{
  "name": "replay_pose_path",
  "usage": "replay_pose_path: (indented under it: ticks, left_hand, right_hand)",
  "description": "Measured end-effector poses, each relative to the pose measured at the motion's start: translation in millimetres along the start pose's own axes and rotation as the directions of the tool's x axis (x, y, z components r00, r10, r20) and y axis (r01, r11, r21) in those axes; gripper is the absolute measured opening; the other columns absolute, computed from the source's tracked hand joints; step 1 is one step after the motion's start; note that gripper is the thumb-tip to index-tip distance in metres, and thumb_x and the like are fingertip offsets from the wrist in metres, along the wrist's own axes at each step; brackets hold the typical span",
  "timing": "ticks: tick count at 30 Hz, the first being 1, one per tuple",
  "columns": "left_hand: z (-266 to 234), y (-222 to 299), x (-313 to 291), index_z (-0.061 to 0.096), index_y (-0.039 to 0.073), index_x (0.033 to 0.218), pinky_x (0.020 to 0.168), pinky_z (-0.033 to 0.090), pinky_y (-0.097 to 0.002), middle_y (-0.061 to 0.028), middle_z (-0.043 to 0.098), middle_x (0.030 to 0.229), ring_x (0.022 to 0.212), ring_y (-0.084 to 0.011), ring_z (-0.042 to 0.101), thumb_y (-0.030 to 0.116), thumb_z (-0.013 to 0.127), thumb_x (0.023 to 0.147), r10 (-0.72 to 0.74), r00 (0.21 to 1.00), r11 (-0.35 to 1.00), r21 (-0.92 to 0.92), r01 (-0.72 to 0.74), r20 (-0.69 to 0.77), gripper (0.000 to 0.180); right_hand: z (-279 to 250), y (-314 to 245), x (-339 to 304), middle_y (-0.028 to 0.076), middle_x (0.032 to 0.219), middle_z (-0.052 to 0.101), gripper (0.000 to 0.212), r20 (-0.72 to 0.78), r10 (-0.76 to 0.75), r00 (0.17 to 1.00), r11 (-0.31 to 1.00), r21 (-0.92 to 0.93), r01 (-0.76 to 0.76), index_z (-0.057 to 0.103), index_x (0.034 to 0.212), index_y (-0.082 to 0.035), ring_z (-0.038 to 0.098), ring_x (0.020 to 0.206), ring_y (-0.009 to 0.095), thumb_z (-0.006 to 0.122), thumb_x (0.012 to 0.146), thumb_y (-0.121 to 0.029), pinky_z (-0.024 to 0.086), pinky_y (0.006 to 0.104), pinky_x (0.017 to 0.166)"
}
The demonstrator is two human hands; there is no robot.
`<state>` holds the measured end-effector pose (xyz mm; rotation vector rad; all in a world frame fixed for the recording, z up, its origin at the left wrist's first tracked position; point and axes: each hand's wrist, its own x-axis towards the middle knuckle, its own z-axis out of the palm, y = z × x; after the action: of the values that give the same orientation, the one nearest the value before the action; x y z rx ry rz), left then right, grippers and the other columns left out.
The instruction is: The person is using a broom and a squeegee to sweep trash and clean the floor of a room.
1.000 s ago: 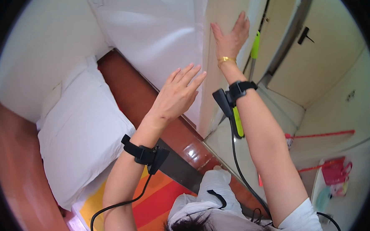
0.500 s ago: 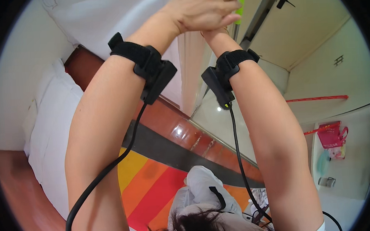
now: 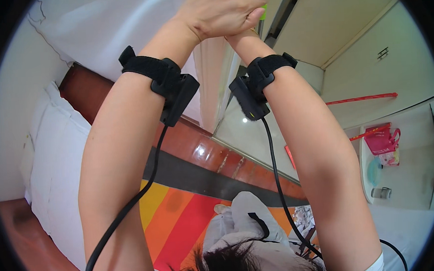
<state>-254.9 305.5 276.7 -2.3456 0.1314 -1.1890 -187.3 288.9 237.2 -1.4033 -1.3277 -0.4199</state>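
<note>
Floor first: glossy reddish-brown tiles (image 3: pixel 183 142) cut diagonally across the middle of the frame, with a grey strip (image 3: pixel 219 179) and a yellow, orange and red striped mat (image 3: pixel 182 223) below them. A big white covered surface (image 3: pixel 108 31) fills the upper left, white bedding (image 3: pixel 51 164) sits at the left edge, and a cream door (image 3: pixel 334 28) takes the upper right. A pale shelf (image 3: pixel 410 179) with a pink bag (image 3: pixel 380 139) is over at lower right.

Both forearms (image 3: pixel 114 141) reach to the top of the frame, each with a black strap unit. The left hand (image 3: pixel 222 10) is up there back-out, fingers close together and a bit bent, crossing in front of the right wrist (image 3: pixel 246 40).

The bright green piece (image 3: pixel 263 13) is at top centre, just right of the left thumb. The bit I can see has its long axis roughly up and down.

Its upper part is cut off by the frame and the left hand partly covers it. Right hand is hidden, so no clue whether it's spread or gripping. Can't tell if the left is holding anything either.
</note>
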Motion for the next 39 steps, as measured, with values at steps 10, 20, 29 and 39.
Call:
replay_pose_path:
  ticks: [10,20,29,39]
  left_hand:
    - [3.5,0.2,-2.8,0.056,0.004,0.081,0.098,0.021,-0.0362,-0.0077,0.054,0.098,0.103,-0.0190,0.043,0.022,0.045,0.070,-0.012,1.000,1.000,0.010,0.012,-0.009,0.025]
    - [5.0,1.3,-2.5,0.058,0.005,0.082,0.098,0.020,-0.0356,-0.0070,0.054,0.096,0.102,-0.0182,0.044,0.023,0.047,0.068,-0.021,0.999,0.999,-0.036,0.020,-0.029,0.025]
    - [2.0,2.7,-0.3,0.059,0.006,0.081,0.098,0.019,-0.0357,-0.0065,0.054,0.097,0.103,-0.0175,0.043,0.024,0.047,0.066,-0.005,1.000,0.999,0.035,0.005,-0.001,0.026]
    - [4.0,7.2,2.3,0.060,0.006,0.081,0.098,0.019,-0.0370,-0.0068,0.054,0.099,0.106,-0.0177,0.041,0.026,0.043,0.069,-0.049,0.998,0.999,0.007,0.049,0.038,0.029]
  right_hand:
    - [1.9,1.3,-4.6,0.018,0.126,0.028,0.062,0.025,0.021,0.999,0.999,-0.025,-0.020,0.025,0.125,-0.007,0.027,0.115,0.030,0.050,0.073,-0.031,0.022,0.0376,0.095]
    - [1.2,1.8,-8.5,0.016,0.126,0.029,0.057,0.049,0.038,0.998,0.999,-0.028,-0.036,0.026,0.125,-0.007,0.028,0.115,0.028,0.045,0.076,-0.030,0.022,0.0360,0.096]
    - [-0.1,-0.4,-7.9,0.014,0.126,0.029,0.053,0.054,0.038,0.998,0.999,-0.017,-0.037,0.027,0.124,-0.007,0.029,0.115,0.026,0.041,0.079,-0.029,0.022,0.0347,0.096]
    - [-3.8,-0.6,-7.2,0.012,0.127,0.030,0.049,0.066,0.039,0.997,0.999,-0.021,-0.038,0.028,0.124,-0.007,0.029,0.115,0.024,0.037,0.081,-0.029,0.021,0.0331,0.096]
